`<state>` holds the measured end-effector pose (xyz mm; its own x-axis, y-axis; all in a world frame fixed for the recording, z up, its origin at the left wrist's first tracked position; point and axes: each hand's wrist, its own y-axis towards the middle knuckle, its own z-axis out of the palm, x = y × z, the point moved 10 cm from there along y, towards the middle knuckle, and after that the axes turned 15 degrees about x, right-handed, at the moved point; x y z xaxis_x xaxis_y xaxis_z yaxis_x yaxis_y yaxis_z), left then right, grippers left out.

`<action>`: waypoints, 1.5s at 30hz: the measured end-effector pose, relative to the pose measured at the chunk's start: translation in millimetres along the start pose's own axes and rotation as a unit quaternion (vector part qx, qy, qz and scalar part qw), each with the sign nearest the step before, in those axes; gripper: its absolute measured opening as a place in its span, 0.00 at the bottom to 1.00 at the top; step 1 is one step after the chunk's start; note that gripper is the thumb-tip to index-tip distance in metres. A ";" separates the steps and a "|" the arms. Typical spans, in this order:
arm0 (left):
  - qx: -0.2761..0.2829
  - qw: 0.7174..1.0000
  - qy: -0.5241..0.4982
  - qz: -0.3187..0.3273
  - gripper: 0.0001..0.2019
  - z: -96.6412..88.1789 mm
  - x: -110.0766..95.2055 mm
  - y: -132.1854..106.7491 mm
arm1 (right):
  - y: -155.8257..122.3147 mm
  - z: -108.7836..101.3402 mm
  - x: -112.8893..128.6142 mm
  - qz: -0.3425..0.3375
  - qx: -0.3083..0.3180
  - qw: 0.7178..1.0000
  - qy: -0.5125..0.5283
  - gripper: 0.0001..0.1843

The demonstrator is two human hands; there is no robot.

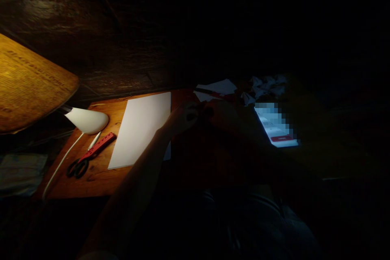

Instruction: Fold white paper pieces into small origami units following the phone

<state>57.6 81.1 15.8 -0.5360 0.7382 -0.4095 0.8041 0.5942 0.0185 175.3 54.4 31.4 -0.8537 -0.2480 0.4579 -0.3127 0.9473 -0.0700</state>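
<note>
The slips (221, 87), 2 or so pale pieces, lie at the far side of the table (103, 178), just beyond the person's hands, partly lost in shadow. The left hand (186, 117) is curled, its fingers turned toward the right hand (221, 113); the 2 are close together, and whether they touch is too dark to tell. I cannot tell how tight either grip is, or whether anything is held — the fingertips sink into the gloom. Just left of the left hand is the paper (143, 124), white and flat on the wood, with the left forearm crossing over its right side. Further left lie the scissors (81, 167), black handles toward the near edge, a red, dark-marked strip along the blades, and beside them a slim white stick (94, 141). Next comes the lamp (91, 121) — white base, yellow shade with printed lettering, white cord running down over the table. To the right of the hands the phone (269, 130) lies face up, its screen lit, a red bar near the lower end. Beyond it sit crumpled scraps (268, 86), dim and pale.
</note>
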 end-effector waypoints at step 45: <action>-0.018 1.000 -0.003 -0.024 0.12 -4.6 -5.2 -2.3 | 10.9 6.7 4.4 -0.150 0.090 0.983 0.059 0.12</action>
<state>57.4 77.4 22.1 -0.5715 0.7073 -0.4161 0.7681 0.6395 0.0322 165.3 62.2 26.7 -0.6604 -0.4754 0.5812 -0.6212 0.7808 -0.0671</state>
